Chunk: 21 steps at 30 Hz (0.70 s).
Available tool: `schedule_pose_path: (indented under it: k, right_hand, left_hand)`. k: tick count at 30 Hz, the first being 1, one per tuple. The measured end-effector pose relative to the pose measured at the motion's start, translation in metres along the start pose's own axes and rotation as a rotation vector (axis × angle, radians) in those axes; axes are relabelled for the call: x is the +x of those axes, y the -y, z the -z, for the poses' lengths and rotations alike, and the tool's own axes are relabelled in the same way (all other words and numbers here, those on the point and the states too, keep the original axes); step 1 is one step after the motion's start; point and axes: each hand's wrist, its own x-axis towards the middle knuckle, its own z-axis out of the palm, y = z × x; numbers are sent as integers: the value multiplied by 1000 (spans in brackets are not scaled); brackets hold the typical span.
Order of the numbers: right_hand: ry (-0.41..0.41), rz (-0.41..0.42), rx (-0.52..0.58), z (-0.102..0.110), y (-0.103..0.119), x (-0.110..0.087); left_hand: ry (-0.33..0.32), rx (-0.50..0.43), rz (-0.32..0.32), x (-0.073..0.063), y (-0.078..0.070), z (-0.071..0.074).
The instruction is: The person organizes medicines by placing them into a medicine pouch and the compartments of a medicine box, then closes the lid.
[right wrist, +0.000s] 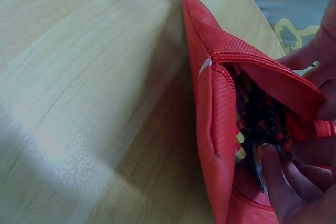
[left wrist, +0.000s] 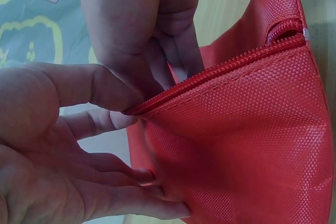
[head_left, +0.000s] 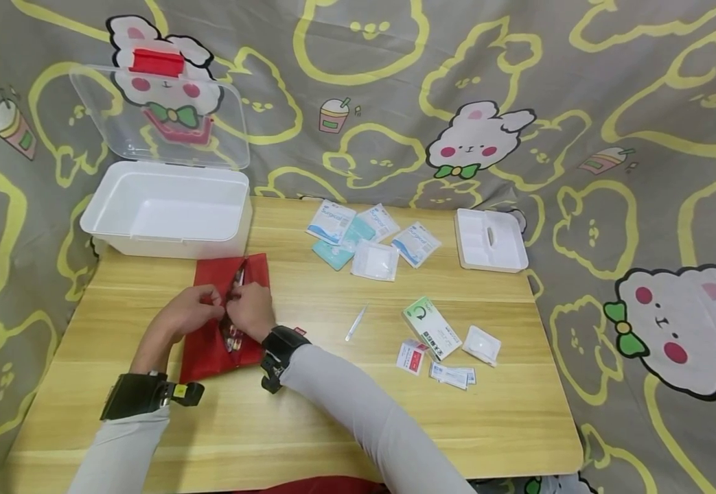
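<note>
A red zip pouch [head_left: 203,353] lies on the table, its zipper undone. My left hand [head_left: 189,312] pinches the zippered edge [left wrist: 210,80] between thumb and forefinger, holding the mouth apart. Reaching into the opening, my right hand [head_left: 251,310] has thumb and fingers on a silvery-edged blister pack [right wrist: 258,163]. Red, yellow and black capsules show inside the pouch in the right wrist view. The fingertips of the right hand are partly hidden by the pouch wall in the left wrist view.
Behind the pouch stands a white box [head_left: 166,226] with its clear lid [head_left: 166,147] raised. Surgical packets [head_left: 331,221], tweezers [head_left: 355,324], a green-white carton [head_left: 432,328], small sachets [head_left: 450,375] and a white tray [head_left: 491,257] lie to the right.
</note>
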Motion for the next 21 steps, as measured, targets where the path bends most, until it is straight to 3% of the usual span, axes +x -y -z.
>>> schedule_pose_path:
  k: [5, 12, 21]
  right_hand:
    - [10, 47, -40, 3, -2, 2]
    - [84, -25, 111, 40, -9, 4]
    - [139, -114, 109, 85, -63, 4]
  left_hand:
    - [5, -11, 2, 0, 2, 1]
    - [10, -10, 20, -1, 3, 0]
    - [16, -13, 40, -3, 3, 0]
